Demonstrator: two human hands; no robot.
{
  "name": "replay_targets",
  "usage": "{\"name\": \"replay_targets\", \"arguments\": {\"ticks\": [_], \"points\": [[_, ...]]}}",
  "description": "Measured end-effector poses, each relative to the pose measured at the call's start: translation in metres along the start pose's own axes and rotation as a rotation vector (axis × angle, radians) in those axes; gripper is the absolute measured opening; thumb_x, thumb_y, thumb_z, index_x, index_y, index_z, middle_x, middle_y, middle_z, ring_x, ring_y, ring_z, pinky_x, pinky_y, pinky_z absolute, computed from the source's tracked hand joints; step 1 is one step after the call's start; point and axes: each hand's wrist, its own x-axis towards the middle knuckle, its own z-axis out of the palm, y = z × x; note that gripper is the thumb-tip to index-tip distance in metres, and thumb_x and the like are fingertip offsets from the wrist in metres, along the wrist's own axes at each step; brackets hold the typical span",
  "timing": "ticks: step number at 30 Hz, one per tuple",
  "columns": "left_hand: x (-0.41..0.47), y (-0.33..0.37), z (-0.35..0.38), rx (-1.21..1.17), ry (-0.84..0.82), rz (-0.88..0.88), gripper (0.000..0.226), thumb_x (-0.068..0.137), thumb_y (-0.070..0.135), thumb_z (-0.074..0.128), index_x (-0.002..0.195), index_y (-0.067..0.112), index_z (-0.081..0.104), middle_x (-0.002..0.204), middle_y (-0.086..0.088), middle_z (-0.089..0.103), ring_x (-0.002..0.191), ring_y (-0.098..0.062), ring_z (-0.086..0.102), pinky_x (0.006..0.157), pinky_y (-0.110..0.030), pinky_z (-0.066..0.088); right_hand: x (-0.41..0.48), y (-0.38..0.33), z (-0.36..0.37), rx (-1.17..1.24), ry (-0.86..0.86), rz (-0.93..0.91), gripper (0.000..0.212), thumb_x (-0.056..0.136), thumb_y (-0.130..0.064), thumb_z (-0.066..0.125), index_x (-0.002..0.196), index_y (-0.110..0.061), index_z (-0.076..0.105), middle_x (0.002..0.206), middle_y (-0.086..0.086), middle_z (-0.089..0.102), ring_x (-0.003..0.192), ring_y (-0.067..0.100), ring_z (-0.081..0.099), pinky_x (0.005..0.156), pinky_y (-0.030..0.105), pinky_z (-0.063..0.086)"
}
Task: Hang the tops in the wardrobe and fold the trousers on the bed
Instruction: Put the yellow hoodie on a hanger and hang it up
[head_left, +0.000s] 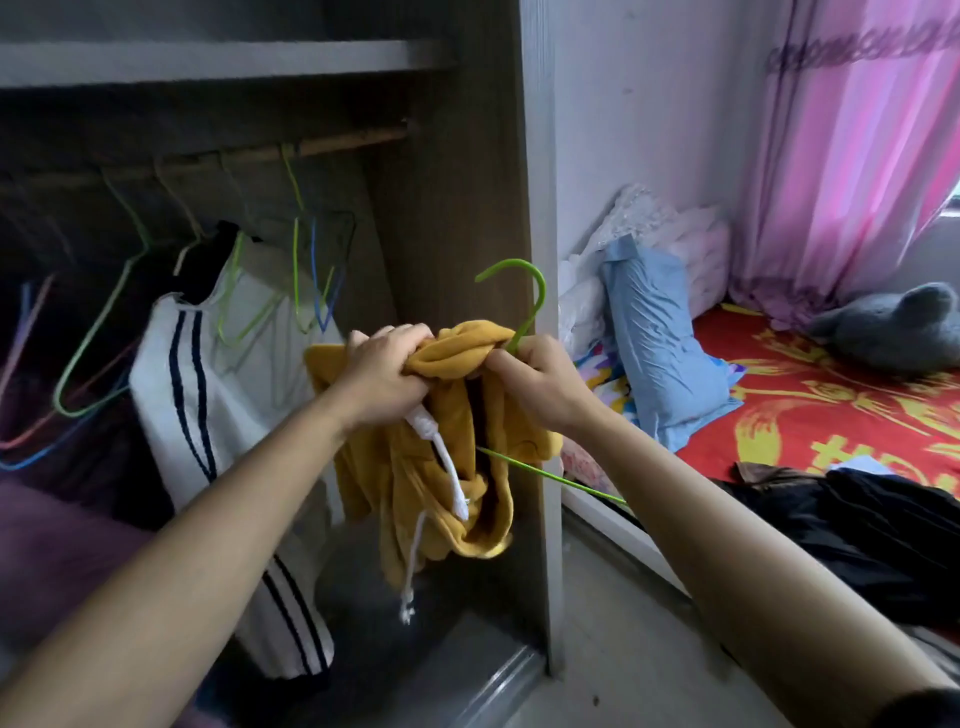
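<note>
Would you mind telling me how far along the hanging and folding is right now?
Done: a white garment with dark stripes hangs from the wooden wardrobe rail. In hand: the left hand and right hand grip a mustard-yellow drawstring top, bunched on a green wire hanger, not yet on the rail. Remaining: a heap of dark clothing lies unfolded on the red patterned bed.

Both hands work a mustard top (415, 483) onto a green hanger (524, 291) at the wardrobe (457, 208)!
Left hand (387, 374) grips bunched fabric, right hand (535, 384) pinches cloth below the hook; dark clothes (857, 519) lie at the bed's (831, 415) near edge.
</note>
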Motion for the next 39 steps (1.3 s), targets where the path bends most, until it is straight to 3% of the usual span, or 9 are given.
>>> {"name": "replay_targets", "arguments": {"ticks": [5, 10, 16, 19, 22, 25, 32, 36, 39], "points": [[0.004, 0.011, 0.035, -0.164, 0.015, -0.075, 0.018, 0.072, 0.032, 0.044, 0.079, 0.02, 0.055, 0.071, 0.008, 0.06, 0.074, -0.02, 0.057, 0.081, -0.04, 0.04, -0.012, 0.031, -0.003, -0.566, 0.305, -0.125, 0.038, 0.097, -0.047, 0.051, 0.065, -0.027, 0.049, 0.06, -0.013, 0.046, 0.053, 0.003, 0.046, 0.052, 0.019, 0.033], [0.01, -0.001, 0.058, -0.211, 0.096, -0.181, 0.007, 0.079, 0.025, 0.051, 0.072, 0.028, 0.048, 0.065, 0.007, 0.056, 0.062, -0.01, 0.054, 0.054, -0.026, 0.033, -0.054, 0.077, -0.005, -0.851, 0.634, -0.311, 0.038, 0.096, -0.052, 0.049, 0.121, -0.024, 0.056, 0.122, 0.004, 0.046, 0.112, 0.022, 0.048, 0.097, 0.033, 0.029], [0.01, -0.005, 0.059, -0.26, 0.137, -0.187, 0.013, 0.081, 0.027, 0.05, 0.07, 0.033, 0.052, 0.063, 0.01, 0.057, 0.061, -0.008, 0.056, 0.054, -0.023, 0.034, -0.099, 0.122, 0.007, -0.641, -0.107, -0.089, 0.056, 0.09, -0.074, 0.046, 0.127, -0.033, 0.051, 0.124, -0.013, 0.054, 0.112, 0.007, 0.051, 0.096, 0.037, 0.048], [0.011, 0.001, 0.06, -0.346, 0.143, -0.185, 0.011, 0.077, 0.03, 0.048, 0.069, 0.027, 0.054, 0.064, 0.007, 0.059, 0.063, -0.011, 0.058, 0.056, -0.024, 0.038, -0.1, 0.13, 0.026, -0.768, -0.185, -0.182, 0.062, 0.081, -0.083, 0.051, 0.119, -0.035, 0.05, 0.123, -0.012, 0.055, 0.121, 0.011, 0.047, 0.103, 0.033, 0.037], [0.012, 0.004, 0.061, -0.396, 0.163, -0.198, 0.015, 0.08, 0.029, 0.048, 0.069, 0.026, 0.056, 0.064, 0.006, 0.059, 0.063, -0.014, 0.06, 0.056, -0.024, 0.042, -0.092, 0.126, 0.036, -0.752, -0.233, -0.28, 0.028, 0.087, -0.059, 0.056, 0.093, -0.036, 0.042, 0.09, -0.014, 0.055, 0.09, 0.008, 0.053, 0.096, 0.038, 0.044], [0.009, -0.008, 0.061, -0.352, 0.213, -0.241, 0.017, 0.085, 0.015, 0.051, 0.071, 0.022, 0.057, 0.065, 0.005, 0.059, 0.064, -0.013, 0.057, 0.061, -0.026, 0.041, -0.092, 0.126, 0.022, -0.724, -0.129, -0.142, 0.034, 0.079, -0.058, 0.056, 0.091, -0.039, 0.03, 0.07, -0.019, 0.042, 0.068, 0.002, 0.043, 0.089, 0.037, 0.045], [0.0, -0.039, 0.051, -0.509, 0.158, -0.493, 0.027, 0.073, 0.021, 0.052, 0.079, 0.042, 0.068, 0.081, 0.009, 0.069, 0.083, -0.018, 0.064, 0.076, -0.035, 0.052, -0.087, 0.126, -0.005, -0.483, 0.271, 0.128, 0.091, 0.068, -0.052, 0.068, 0.142, -0.024, 0.023, 0.077, -0.013, 0.058, 0.077, 0.003, 0.053, 0.07, 0.021, 0.043], [-0.008, -0.047, 0.048, -0.547, 0.132, -0.5, 0.024, 0.073, 0.025, 0.05, 0.078, 0.041, 0.068, 0.072, 0.018, 0.068, 0.079, -0.016, 0.064, 0.063, -0.026, 0.047, -0.079, 0.11, -0.007, -0.054, 0.249, 0.136, 0.058, 0.087, -0.056, 0.049, 0.14, -0.036, 0.039, 0.088, -0.014, 0.058, 0.079, 0.0, 0.055, 0.075, 0.029, 0.046], [-0.01, -0.044, 0.05, -0.614, 0.105, -0.519, 0.023, 0.073, 0.027, 0.051, 0.072, 0.043, 0.068, 0.069, 0.018, 0.068, 0.077, -0.018, 0.066, 0.059, -0.025, 0.048, -0.068, 0.096, 0.002, 0.041, 0.461, 0.146, 0.03, 0.102, -0.058, 0.036, 0.103, -0.037, 0.057, 0.079, -0.018, 0.057, 0.073, 0.004, 0.055, 0.072, 0.03, 0.045]]}}
